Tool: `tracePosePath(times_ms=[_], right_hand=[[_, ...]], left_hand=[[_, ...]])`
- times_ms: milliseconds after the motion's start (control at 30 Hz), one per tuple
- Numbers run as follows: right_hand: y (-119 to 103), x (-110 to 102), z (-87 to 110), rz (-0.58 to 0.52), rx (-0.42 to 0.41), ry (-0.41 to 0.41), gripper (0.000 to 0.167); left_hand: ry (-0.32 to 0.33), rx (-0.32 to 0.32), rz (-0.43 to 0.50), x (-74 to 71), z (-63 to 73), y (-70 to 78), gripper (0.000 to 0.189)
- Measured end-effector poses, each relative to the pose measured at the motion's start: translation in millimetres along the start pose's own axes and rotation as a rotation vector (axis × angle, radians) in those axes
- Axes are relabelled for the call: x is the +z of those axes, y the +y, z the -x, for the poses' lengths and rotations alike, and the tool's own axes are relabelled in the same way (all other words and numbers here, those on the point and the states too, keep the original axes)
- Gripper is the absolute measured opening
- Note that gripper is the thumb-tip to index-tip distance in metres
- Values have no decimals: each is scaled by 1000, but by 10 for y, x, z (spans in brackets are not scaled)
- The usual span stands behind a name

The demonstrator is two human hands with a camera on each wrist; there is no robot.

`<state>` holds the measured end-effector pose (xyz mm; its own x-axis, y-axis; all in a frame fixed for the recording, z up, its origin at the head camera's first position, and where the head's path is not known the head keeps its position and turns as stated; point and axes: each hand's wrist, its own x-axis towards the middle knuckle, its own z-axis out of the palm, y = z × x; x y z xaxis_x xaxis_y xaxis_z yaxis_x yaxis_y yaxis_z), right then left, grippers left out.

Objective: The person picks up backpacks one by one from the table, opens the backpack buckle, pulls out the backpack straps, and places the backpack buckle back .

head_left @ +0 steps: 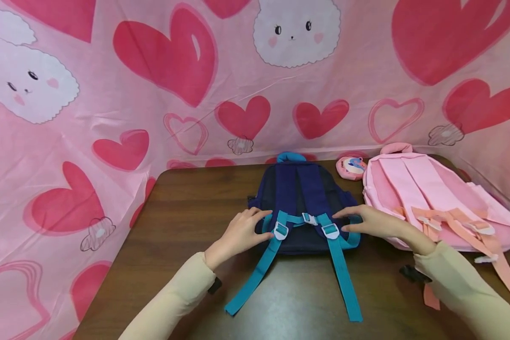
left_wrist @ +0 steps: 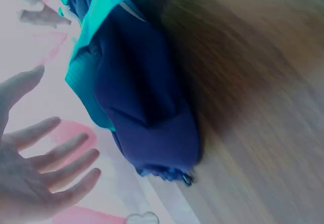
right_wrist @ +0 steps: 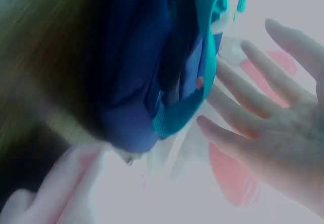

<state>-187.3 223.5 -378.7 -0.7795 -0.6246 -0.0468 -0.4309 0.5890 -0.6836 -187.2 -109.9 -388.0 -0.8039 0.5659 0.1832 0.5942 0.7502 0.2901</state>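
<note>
A navy backpack (head_left: 286, 189) lies on the table with its shoulder straps facing up. Teal webbing with white buckles crosses its lower half, and a white chest clip (head_left: 309, 218) joins the two straps. My left hand (head_left: 244, 229) hovers at the left buckle, fingers spread and holding nothing. On the other side my right hand (head_left: 371, 221) is held over the right strap, its fingers extended near the right buckle (head_left: 330, 231). In the left wrist view the left palm (left_wrist: 30, 183) faces the bag's side. The right wrist view has the right fingers beside a teal loop (right_wrist: 182, 115).
A pink backpack (head_left: 437, 189) with peach straps lies to the right, close by my right forearm. Between the bags' tops sits a small round pink pouch (head_left: 351, 168). Two loose teal strap ends trail toward the front of the brown table (head_left: 187, 198). Heart-patterned cloth hangs behind.
</note>
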Motion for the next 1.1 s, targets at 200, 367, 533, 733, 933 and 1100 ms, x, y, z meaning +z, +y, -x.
tracePosePath(times_ms=[200,367,533,733,933,1100], right_hand=[[-84,80,-128,10,-50,75,34],[-94,145,-223,21,-47,100,31],[-89,205,-314,12,-21,115,31],[-64,262,-425,22,17,131,31],[-34,287,-509,52,11,149,30],[-36,303,-566,54,15,140,30]], left_hand=[[9,60,73,37,-152,114,49],[-26,64,159,84,-301,192,45],[-78,59,194,144,-433,272,44],[-113,47,198,217,-537,343,41],[-120,51,188,297,-599,370,39],[-110,34,212,358,-621,367,37]])
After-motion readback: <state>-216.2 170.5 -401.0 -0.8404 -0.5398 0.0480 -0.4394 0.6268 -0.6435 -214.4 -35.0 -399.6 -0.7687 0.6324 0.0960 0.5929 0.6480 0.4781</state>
